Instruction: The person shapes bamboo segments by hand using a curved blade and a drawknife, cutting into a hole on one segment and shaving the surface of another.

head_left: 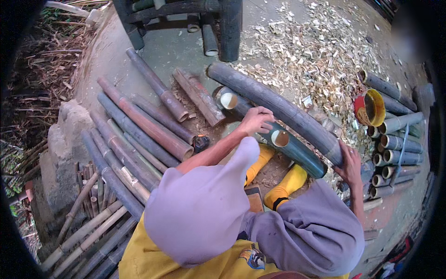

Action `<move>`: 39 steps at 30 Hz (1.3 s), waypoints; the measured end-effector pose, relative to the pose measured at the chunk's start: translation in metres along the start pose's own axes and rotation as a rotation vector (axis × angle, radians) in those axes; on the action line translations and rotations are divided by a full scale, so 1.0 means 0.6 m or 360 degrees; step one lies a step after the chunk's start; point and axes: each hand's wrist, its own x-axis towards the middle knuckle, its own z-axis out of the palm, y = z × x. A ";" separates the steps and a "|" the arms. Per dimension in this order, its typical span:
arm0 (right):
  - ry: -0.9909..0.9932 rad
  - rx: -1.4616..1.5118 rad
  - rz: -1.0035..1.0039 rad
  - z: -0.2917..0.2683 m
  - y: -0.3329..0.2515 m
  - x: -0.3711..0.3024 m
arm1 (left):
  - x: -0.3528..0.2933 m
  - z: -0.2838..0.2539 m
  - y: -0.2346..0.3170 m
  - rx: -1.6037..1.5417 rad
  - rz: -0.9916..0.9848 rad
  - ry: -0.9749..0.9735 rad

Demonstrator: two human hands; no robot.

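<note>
A long grey bamboo pole (274, 105) lies slantwise in front of me. My right hand (349, 162) is closed around its near right end. Along its near side runs a dark green bamboo tube (299, 152) with two openings cut in its upper side, pale inside. Between these openings my left hand (256, 122) rests on the tube, its fingers bent over the surface; some fingertips are hard to make out. The tube's right end lies close to my yellow-socked foot (288, 183).
Several bamboo poles (139, 118) lie at the left beside a rough stone block (67, 135). A short wooden block (199, 97) is ahead. Wood chips (311, 42) cover the far ground. At right are a yellow tin (369, 108) and stacked bamboo tubes (402, 144). A dark bench (230, 28) stands beyond.
</note>
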 end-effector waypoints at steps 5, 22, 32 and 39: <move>0.0330 -0.0123 0.0065 0.089 -0.002 0.000 | -0.004 -0.006 0.016 0.0949 0.0714 0.0043; 0.0799 0.2419 0.1075 0.378 0.008 -0.142 | 0.166 0.029 0.097 0.2894 0.0534 -0.0761; 0.1119 0.2506 0.1112 0.234 0.011 -0.033 | 0.179 0.016 0.105 0.2469 0.0917 -0.0484; 0.1166 0.2194 0.1390 0.226 0.002 -0.091 | 0.152 0.058 0.068 0.2408 0.0874 -0.0657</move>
